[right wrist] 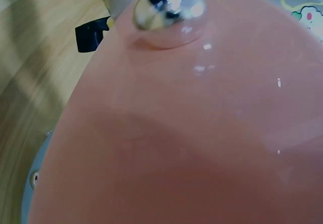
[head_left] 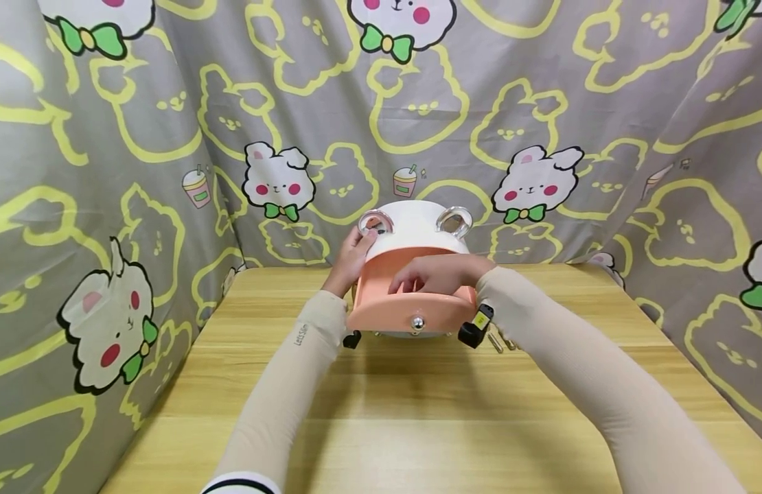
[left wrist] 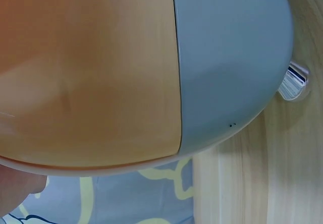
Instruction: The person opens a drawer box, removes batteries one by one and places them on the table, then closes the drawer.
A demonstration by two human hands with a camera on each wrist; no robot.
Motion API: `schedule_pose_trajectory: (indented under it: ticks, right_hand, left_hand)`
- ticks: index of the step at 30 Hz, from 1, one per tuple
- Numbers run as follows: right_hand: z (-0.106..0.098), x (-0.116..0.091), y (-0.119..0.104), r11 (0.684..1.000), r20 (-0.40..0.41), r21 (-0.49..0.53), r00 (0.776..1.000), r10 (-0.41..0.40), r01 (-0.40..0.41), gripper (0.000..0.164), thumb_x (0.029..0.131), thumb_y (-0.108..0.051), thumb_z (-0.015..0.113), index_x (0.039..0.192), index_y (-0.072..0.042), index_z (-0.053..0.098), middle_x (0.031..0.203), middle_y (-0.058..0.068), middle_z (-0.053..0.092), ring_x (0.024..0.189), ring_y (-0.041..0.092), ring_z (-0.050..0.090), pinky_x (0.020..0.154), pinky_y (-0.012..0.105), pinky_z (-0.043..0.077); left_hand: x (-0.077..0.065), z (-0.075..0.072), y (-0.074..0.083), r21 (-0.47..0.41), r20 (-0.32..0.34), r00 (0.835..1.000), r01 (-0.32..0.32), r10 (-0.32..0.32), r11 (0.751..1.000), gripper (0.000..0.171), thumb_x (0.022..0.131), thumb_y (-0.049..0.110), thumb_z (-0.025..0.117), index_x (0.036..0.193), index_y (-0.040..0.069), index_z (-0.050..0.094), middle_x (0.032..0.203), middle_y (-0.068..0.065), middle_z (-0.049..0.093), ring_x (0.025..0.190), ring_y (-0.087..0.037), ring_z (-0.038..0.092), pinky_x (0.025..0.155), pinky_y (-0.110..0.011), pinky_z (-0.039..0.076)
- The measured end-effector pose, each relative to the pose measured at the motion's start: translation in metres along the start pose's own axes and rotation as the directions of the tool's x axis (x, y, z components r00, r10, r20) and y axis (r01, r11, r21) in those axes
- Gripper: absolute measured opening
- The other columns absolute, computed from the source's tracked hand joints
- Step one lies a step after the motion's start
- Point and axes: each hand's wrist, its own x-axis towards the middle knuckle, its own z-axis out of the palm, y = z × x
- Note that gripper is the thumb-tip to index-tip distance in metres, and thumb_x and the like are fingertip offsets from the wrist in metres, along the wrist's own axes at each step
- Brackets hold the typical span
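Note:
A rounded white storage box (head_left: 412,226) with two clear ring-shaped ears stands on the table. Its coral drawer (head_left: 387,317) is pulled out and has a round silver knob (head_left: 417,322). My left hand (head_left: 351,259) holds the box's left side, thumb near the left ear (head_left: 376,221). Over the drawer front reaches my right hand (head_left: 439,274), its bent fingers down inside the drawer. The drawer front hides the fingertips, and I cannot tell whether they hold anything. In the right wrist view the drawer front (right wrist: 166,123) fills most of the picture.
Small gold-coloured pieces (head_left: 495,339) lie on the wooden table (head_left: 406,425), right of the box and partly behind my right wrist. A grey curtain (head_left: 331,103) with rabbit prints hangs behind the table and along both sides. A shiny metal foot (left wrist: 293,81) shows under the box.

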Motion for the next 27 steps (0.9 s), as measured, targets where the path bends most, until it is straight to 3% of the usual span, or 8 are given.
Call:
schedule_pose_trajectory:
  ticks: [4,9,13,17,27]
  right_hand:
    - [0.002,0.008,0.006,0.985,0.115,0.147,0.988,-0.104,0.087,0.026,0.091,-0.005,0.063,0.117,-0.007,0.066,0.090,-0.005,0.060,0.081,0.012,0.052,0.074,0.027,0.045]
    - [0.004,0.008,0.008,0.963,0.214,0.265,0.971,-0.111,0.052,0.004,0.091,-0.008,0.066,0.094,-0.007,0.067,0.078,-0.005,0.057,0.073,0.009,0.049,0.067,0.024,0.042]
    - [0.005,0.008,0.008,0.957,0.240,0.289,0.968,-0.069,-0.003,0.004,0.090,-0.008,0.067,0.087,-0.006,0.065,0.075,-0.005,0.054,0.070,0.009,0.048,0.065,0.023,0.041]
    - [0.004,0.007,0.009,0.955,0.250,0.296,0.967,-0.053,-0.024,0.008,0.091,-0.010,0.066,0.093,-0.002,0.065,0.077,-0.004,0.055,0.072,0.008,0.049,0.066,0.023,0.042]
    - [0.004,0.003,0.016,0.957,0.216,0.288,0.971,-0.099,0.033,0.004,0.089,-0.007,0.067,0.089,-0.011,0.067,0.075,-0.004,0.056,0.069,0.009,0.049,0.063,0.024,0.042]
  left_hand:
    - [0.000,-0.002,-0.002,0.005,0.001,1.000,-0.003,0.003,1.000,0.041,0.103,0.027,0.048,0.136,0.003,0.047,0.121,-0.015,0.055,0.102,-0.019,0.051,0.090,-0.030,0.041]
    - [0.001,-0.002,-0.002,0.012,0.010,1.000,-0.002,0.001,1.000,0.041,0.103,0.028,0.048,0.136,0.005,0.048,0.124,-0.014,0.054,0.104,-0.019,0.050,0.091,-0.031,0.040]
    - [0.000,-0.003,-0.003,0.012,0.014,1.000,0.001,-0.001,1.000,0.040,0.103,0.029,0.047,0.135,0.005,0.048,0.122,-0.015,0.054,0.103,-0.020,0.050,0.090,-0.031,0.041]
    - [0.001,-0.003,-0.003,0.011,0.007,1.000,0.001,-0.001,1.000,0.041,0.103,0.029,0.047,0.136,0.003,0.048,0.121,-0.015,0.055,0.102,-0.019,0.050,0.089,-0.031,0.040]
    - [0.000,-0.001,0.000,0.014,0.009,1.000,-0.011,0.011,1.000,0.039,0.103,0.028,0.047,0.133,0.004,0.049,0.118,-0.014,0.055,0.100,-0.019,0.051,0.088,-0.031,0.041]
